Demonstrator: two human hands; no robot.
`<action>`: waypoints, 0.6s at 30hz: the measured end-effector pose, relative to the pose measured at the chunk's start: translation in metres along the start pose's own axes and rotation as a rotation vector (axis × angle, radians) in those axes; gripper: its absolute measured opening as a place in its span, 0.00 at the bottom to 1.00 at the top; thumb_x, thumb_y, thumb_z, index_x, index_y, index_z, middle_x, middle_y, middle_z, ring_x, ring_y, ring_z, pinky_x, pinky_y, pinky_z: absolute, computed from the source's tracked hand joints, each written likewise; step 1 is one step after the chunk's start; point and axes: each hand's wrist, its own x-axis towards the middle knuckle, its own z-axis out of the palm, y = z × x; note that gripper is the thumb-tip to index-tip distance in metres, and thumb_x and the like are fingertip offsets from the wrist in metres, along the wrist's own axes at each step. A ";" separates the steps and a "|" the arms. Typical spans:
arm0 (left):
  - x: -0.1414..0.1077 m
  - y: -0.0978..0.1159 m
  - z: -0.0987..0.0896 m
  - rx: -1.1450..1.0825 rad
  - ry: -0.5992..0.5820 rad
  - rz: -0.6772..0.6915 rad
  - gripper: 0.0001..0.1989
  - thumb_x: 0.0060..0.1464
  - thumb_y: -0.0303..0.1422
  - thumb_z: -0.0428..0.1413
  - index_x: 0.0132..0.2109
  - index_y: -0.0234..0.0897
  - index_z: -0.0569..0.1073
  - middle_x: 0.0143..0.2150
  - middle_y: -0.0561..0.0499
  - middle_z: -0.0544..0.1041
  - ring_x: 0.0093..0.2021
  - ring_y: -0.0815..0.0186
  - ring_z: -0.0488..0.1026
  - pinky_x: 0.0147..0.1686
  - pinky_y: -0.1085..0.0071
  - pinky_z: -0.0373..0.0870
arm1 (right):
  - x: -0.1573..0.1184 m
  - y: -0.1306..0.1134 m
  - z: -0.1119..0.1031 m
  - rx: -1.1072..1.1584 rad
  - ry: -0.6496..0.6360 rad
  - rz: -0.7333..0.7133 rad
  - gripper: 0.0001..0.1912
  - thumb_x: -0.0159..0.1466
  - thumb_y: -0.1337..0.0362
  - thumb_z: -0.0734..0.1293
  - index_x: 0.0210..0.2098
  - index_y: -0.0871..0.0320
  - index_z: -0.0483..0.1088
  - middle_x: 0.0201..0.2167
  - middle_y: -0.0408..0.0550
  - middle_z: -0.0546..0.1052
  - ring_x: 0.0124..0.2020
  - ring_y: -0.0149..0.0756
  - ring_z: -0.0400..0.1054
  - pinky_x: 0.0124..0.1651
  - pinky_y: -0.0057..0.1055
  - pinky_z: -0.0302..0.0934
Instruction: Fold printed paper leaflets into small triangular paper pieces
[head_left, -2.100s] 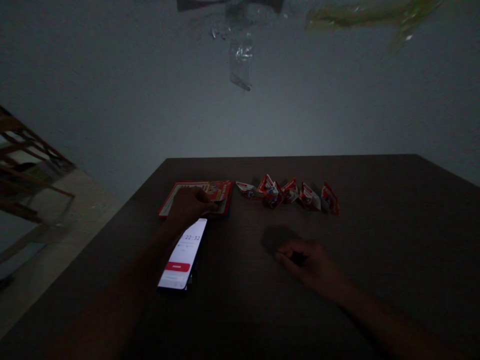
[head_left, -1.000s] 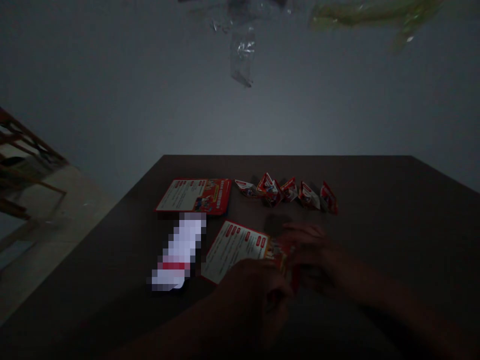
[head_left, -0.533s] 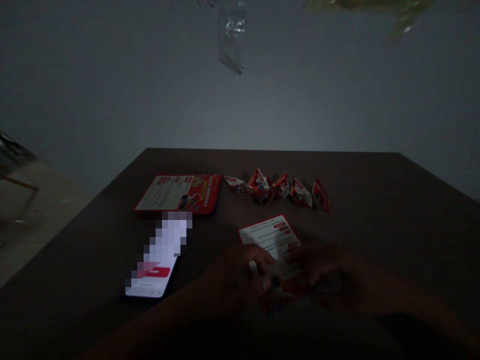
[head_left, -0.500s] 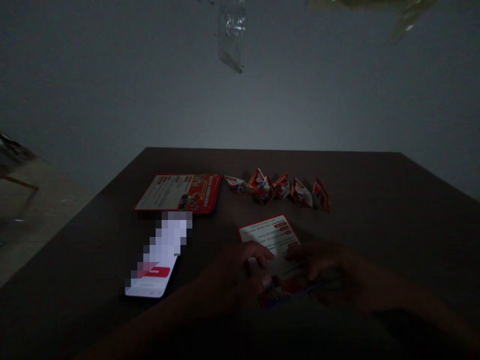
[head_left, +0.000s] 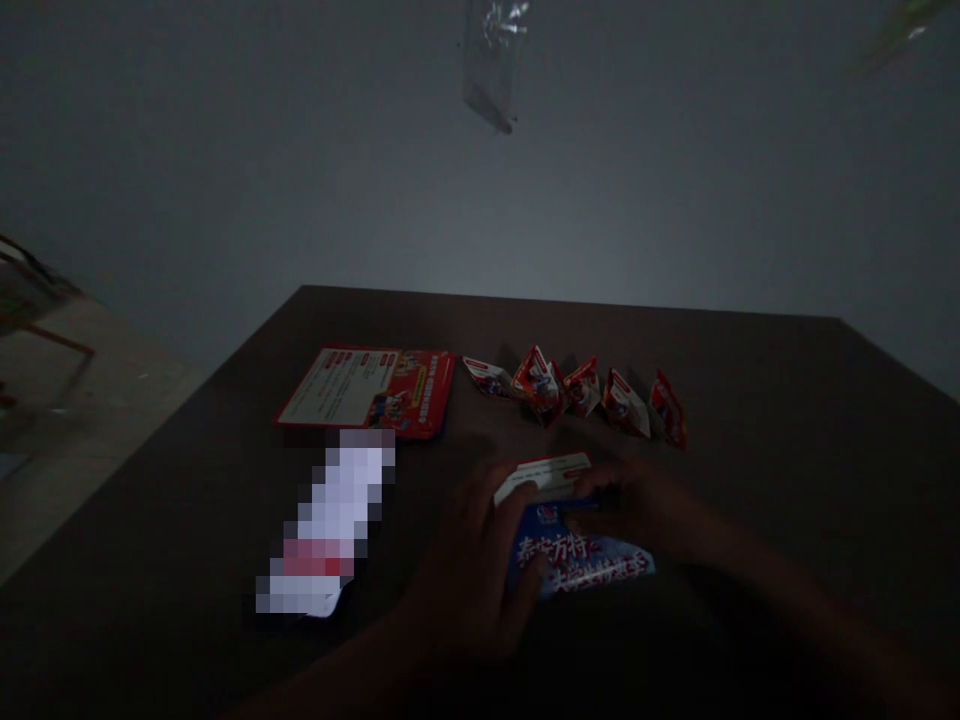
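Hands – left hand (head_left: 480, 570), right hand (head_left: 637, 505) – both pinching folded leaflet (head_left: 574, 540) on table (head_left: 787, 420).

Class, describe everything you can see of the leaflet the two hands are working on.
The leaflet looks like thin glossy paper. Its near part is folded over, showing a blue back with white lettering, while a white, red-edged strip of the printed side shows beyond the fold. It lies on the dark table. The left hand presses its left edge; the right hand pinches the fold.
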 end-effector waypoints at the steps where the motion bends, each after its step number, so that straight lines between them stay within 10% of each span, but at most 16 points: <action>1: -0.001 0.000 0.004 0.083 -0.013 0.064 0.24 0.57 0.36 0.50 0.59 0.36 0.58 0.63 0.37 0.56 0.62 0.49 0.54 0.58 0.50 0.56 | 0.003 0.002 0.002 0.008 0.047 -0.007 0.06 0.55 0.62 0.69 0.26 0.58 0.72 0.29 0.42 0.77 0.29 0.31 0.69 0.29 0.24 0.62; 18: 0.004 0.001 0.022 0.381 -0.195 0.020 0.25 0.60 0.42 0.45 0.62 0.39 0.59 0.64 0.38 0.58 0.64 0.48 0.52 0.59 0.47 0.51 | -0.018 0.010 -0.010 0.444 0.214 0.233 0.26 0.51 0.58 0.73 0.46 0.56 0.65 0.41 0.52 0.77 0.42 0.45 0.72 0.40 0.38 0.69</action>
